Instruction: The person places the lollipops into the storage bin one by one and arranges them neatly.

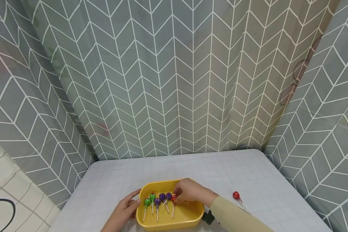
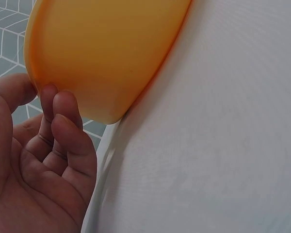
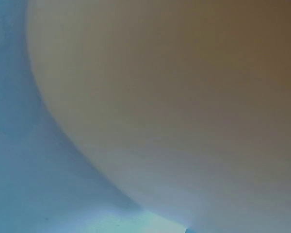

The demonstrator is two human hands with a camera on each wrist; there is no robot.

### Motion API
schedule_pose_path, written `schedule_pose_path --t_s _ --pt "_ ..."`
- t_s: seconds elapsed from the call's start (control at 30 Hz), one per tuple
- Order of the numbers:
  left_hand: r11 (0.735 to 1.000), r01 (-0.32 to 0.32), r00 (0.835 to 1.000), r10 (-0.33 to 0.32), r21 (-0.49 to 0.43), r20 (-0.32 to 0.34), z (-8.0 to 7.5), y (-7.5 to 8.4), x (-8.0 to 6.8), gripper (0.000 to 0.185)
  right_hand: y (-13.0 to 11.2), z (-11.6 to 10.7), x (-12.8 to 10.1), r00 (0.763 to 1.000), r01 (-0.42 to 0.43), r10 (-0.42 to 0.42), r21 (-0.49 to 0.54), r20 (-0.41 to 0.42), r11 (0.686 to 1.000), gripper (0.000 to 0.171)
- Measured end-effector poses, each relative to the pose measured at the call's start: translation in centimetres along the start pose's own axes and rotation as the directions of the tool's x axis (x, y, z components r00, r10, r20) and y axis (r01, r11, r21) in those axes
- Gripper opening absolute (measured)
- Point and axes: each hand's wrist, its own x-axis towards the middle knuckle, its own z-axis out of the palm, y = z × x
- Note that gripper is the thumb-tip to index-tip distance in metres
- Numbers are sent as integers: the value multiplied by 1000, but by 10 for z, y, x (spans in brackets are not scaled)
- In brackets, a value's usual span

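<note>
Setting a red lollipop (image 1: 174,198) beside four in the yellow tray (image 1: 191,216), the right hand (image 1: 189,191) pinches it (left hand (image 1: 124,209) relaxed, steadying the tray); one red lollipop on the table (image 1: 236,195) remains.

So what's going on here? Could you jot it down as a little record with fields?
Surface: table with pale cloth
Container: yellow tray
In tray: two green lollipops, two purple lollipops, one red lollipop, laid in a row
Outside tray: another red lolly on the table, to the right
Left hand: touches the tray's left wall, fingers loosely bent
Right hand: inside the tray, fingers on the red lollipop
Backdrop: grey chevron curtain
</note>
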Motion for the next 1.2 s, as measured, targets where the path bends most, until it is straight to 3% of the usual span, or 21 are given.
schedule_pose_path --t_s 0.27,0.77,1.2 --pt "1000 -7 1000 7 -7 3 -1 0 0 77 0 -10 -4 998 53 -56 -61 -41 997 23" --pt "1000 -7 1000 7 -11 -1 0 0 0 75 6 -30 -13 996 15 -8 70 -94 997 31" --pt "1000 -15 1000 15 1 4 -1 -4 2 75 20 -50 -26 989 3 22 163 -148 987 27"
